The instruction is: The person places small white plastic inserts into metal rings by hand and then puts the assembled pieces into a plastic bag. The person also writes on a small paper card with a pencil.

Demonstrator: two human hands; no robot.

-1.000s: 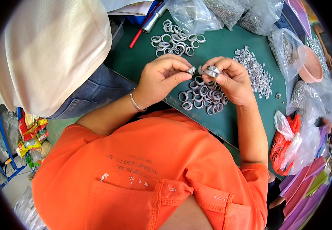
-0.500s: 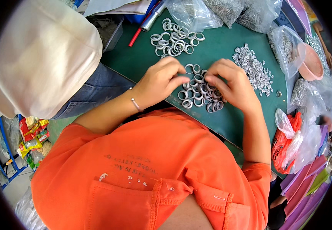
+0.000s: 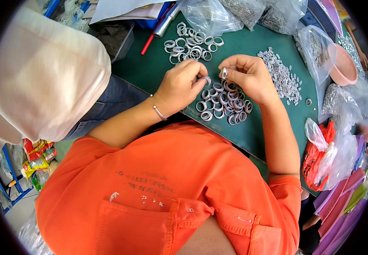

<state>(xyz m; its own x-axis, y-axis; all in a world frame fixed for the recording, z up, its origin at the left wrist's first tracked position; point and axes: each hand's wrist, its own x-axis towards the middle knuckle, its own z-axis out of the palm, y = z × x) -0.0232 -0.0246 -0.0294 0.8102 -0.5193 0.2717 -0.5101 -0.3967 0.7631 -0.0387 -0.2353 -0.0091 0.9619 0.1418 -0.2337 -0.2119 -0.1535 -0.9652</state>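
Note:
Between thumb and fingers of my left hand (image 3: 183, 81) is a small silver metal ring (image 3: 206, 80). My right hand (image 3: 252, 78) pinches another metal ring (image 3: 224, 73), held edge-on at the fingertips. Just below both hands lies a heap of grey rings (image 3: 222, 104) near the table's front edge. Farther back, beyond my left hand, a second pile of brighter rings (image 3: 194, 44) rests on the green table (image 3: 150, 63). To the right of my right hand a pile of tiny silver pieces (image 3: 279, 74) is spread out.
A red pen (image 3: 149, 44) and a silver tube (image 3: 167, 21) lie at the back. Clear bags of metal parts (image 3: 286, 17) line the far side. At right are a pink bowl (image 3: 344, 66) and a red plastic bag (image 3: 318, 155). A person in a cream shirt (image 3: 52, 72) is close on my left.
Both hands have lifted slightly away from the grey heap, and each now visibly holds a ring. My right hand has moved a little left and back.

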